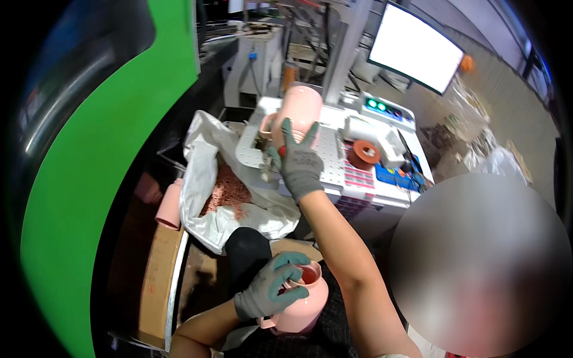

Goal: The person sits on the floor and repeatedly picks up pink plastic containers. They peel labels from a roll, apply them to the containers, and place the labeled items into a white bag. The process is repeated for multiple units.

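My right hand (296, 160), in a grey glove with green fingertips, reaches forward and grips a pink jug (296, 110) standing on the white perforated machine table (330, 156). My left hand (270, 287), gloved the same way, holds a second pink jug (300, 304) by its rim close to my lap; its open mouth shows a red inside. A third pink jug (169, 204) lies at the left beside a white bag.
An open white bag (206, 173) of pinkish granules sits left of the machine. A roll of orange tape (364, 153) and a button panel with green lights (382, 108) lie on the machine. A bright monitor (416, 48) hangs behind. A cardboard box (158, 280) stands lower left.
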Motion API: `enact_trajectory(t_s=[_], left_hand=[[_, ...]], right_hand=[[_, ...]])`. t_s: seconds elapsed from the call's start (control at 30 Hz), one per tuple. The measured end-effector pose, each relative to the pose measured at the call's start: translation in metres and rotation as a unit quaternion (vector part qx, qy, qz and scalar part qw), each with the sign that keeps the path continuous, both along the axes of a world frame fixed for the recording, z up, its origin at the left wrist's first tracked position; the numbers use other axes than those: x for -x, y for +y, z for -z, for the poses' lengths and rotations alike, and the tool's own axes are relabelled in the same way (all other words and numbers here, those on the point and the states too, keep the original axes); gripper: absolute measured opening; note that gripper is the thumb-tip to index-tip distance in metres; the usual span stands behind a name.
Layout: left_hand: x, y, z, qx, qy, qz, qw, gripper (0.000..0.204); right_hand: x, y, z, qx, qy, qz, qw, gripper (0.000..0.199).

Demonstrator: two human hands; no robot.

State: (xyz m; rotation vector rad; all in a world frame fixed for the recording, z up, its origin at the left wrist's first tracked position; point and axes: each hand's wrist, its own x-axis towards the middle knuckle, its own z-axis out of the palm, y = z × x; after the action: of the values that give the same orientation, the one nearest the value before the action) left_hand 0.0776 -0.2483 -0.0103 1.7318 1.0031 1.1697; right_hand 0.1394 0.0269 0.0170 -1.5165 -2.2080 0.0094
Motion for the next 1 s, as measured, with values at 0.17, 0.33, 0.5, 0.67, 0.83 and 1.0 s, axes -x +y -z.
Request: enact_trajectory(t_s=[0.17, 0.33, 0.5, 0.67, 0.83, 1.0], left_hand=[[0.02, 0.019, 0.007, -0.115, 0.115, 0.047, 0.985, 0.081], [0.023, 0.036, 0.014, 0.1, 0.015, 0.132, 0.986, 0.082], [0.021, 0.049, 0.022, 0.133, 0.019, 0.147, 0.98, 0.076], [0.011, 0.084, 0.031, 0.094, 0.093, 0.19, 0.973, 0.062], [-0.032, 0.079, 0.004, 0.184, 0.074, 0.208, 0.958, 0.073], [-0.041, 0.074, -0.013, 0.278, 0.061, 0.196, 0.938, 0.072]], right_hand=[[0.001, -0.013, 0.015, -0.122, 0.108, -0.041, 0.986, 0.099], [-0.161, -0.127, 0.044, -0.172, 0.206, -0.1, 0.958, 0.099], [-0.356, -0.291, 0.07, -0.18, 0.156, 0.192, 0.952, 0.081], [-0.559, -0.528, 0.061, -0.371, 0.088, 0.564, 0.732, 0.046], [-0.674, -0.771, 0.075, -0.307, 0.076, 0.899, 0.304, 0.061], [-0.701, -0.834, 0.156, -0.253, 0.245, 0.918, 0.181, 0.1]])
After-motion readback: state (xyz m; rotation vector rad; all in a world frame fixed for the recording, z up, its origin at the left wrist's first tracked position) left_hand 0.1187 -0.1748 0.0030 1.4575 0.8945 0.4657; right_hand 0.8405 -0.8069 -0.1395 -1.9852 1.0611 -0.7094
